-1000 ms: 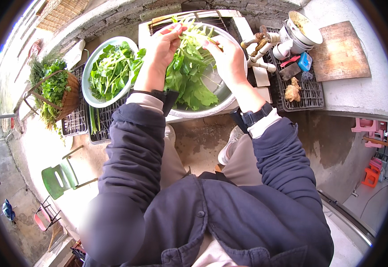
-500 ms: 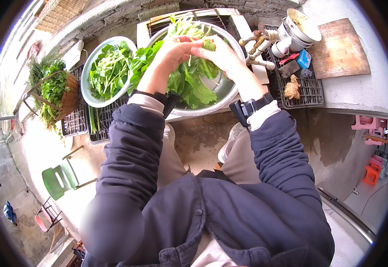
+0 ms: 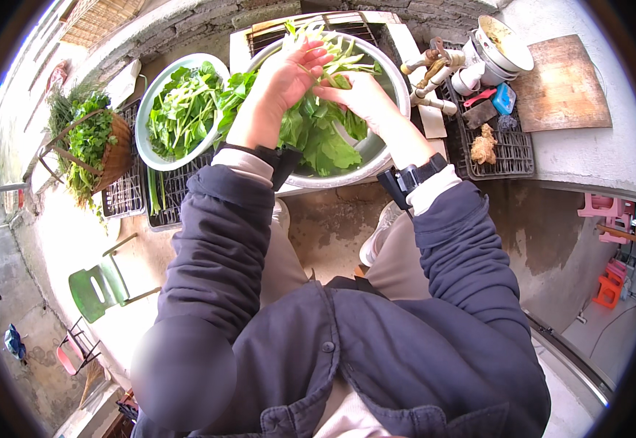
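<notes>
A large metal basin (image 3: 398,117) in front of me is heaped with leafy greens (image 3: 325,146), pale stems toward the far rim and broad leaves nearer me. Over it, my left hand (image 3: 285,84) is turned partly palm up, its fingers curled around thin green stems. Close beside it, my right hand (image 3: 365,98) pinches a stem between thumb and fingers. The fingertips nearly meet, so the held pieces are partly hidden. To the left, a pale green plastic basket (image 3: 143,139) holds more leafy greens, and some leaves bridge its rim and the basin.
A brown basket (image 3: 117,150) of herbs stands at far left beside black crates (image 3: 168,197). Right of the basin are metal taps (image 3: 434,69), stacked bowls (image 3: 507,44), a blue box (image 3: 504,98), a ginger-like root (image 3: 483,144) on a crate, and a wooden board (image 3: 562,84).
My left hand has turned and lifted its fingers upward. My right hand has shifted slightly nearer and right, and the leaf bunched between both hands no longer shows there.
</notes>
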A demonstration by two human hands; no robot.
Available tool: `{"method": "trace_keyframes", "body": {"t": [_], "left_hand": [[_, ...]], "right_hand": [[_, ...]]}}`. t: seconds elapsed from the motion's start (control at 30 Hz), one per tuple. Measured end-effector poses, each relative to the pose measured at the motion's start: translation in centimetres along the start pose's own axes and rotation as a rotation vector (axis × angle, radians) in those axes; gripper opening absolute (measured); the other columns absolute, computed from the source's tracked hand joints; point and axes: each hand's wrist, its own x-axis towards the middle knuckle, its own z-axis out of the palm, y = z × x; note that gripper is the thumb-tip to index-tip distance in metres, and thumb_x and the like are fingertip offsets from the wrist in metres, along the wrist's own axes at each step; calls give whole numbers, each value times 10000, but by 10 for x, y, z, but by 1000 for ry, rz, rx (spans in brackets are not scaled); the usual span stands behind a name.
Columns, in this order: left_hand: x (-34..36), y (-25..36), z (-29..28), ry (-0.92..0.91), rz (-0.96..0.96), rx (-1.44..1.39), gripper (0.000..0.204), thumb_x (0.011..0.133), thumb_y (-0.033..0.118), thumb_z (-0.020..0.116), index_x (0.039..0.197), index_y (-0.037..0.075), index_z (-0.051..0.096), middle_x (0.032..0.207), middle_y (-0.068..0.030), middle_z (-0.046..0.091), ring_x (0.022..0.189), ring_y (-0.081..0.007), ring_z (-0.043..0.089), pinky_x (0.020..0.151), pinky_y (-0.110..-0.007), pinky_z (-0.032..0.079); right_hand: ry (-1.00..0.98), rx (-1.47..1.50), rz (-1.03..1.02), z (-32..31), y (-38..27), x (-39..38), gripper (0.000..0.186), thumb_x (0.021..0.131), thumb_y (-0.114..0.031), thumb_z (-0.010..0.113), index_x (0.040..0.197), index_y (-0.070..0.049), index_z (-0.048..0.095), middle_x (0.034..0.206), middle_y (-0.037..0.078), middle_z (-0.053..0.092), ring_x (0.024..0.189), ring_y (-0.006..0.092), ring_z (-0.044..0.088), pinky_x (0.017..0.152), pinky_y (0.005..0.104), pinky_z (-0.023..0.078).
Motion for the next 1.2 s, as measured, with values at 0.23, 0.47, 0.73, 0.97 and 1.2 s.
{"method": "trace_keyframes", "body": {"t": [0.23, 0.47, 0.73, 0.97, 1.2], "left_hand": [[7, 11, -17, -134, -203, -500, 404, 1028, 270, 417, 1247, -69, 443, 1006, -144, 533, 775, -166, 481, 515, -210, 376], [10, 22, -30, 116, 76, -280, 386, 1014, 348, 445, 1148, -2, 540, 1003, -124, 581, 802, -166, 563, 517, -184, 460], [-31, -42, 30, 8, 91, 723, 517, 961, 467, 511, 1303, 81, 541, 1154, -110, 620, 944, -156, 584, 751, -317, 506], [-51, -17, 48, -25, 210, 1032, 383, 917, 234, 614, 1195, -19, 539, 951, -93, 654, 723, -98, 610, 582, -243, 490], [-55, 48, 16, 128, 259, 1210, 250, 946, 186, 541, 1090, -17, 567, 865, -161, 658, 721, -216, 638, 643, -368, 512]], "right_hand": [[53, 213, -89, 6, -6, -3, 272, 812, -185, 743, 1030, -30, 694, 943, 42, 706, 835, 100, 628, 803, 245, 470], [85, 856, 3, -14, -6, 0, 110, 912, -98, 607, 981, -31, 660, 946, 64, 680, 902, 163, 634, 892, 301, 472], [498, 747, 152, 1, 20, 17, 220, 911, -182, 587, 999, 14, 634, 977, 105, 646, 882, 190, 614, 803, 296, 481], [228, 674, 223, 6, 6, 15, 349, 894, -264, 626, 1196, -89, 624, 1095, 84, 638, 957, 188, 601, 784, 299, 482], [144, 505, 77, 8, -14, 12, 583, 940, -251, 502, 1470, -80, 331, 1496, 55, 386, 1350, 225, 372, 1121, 407, 211]]}}
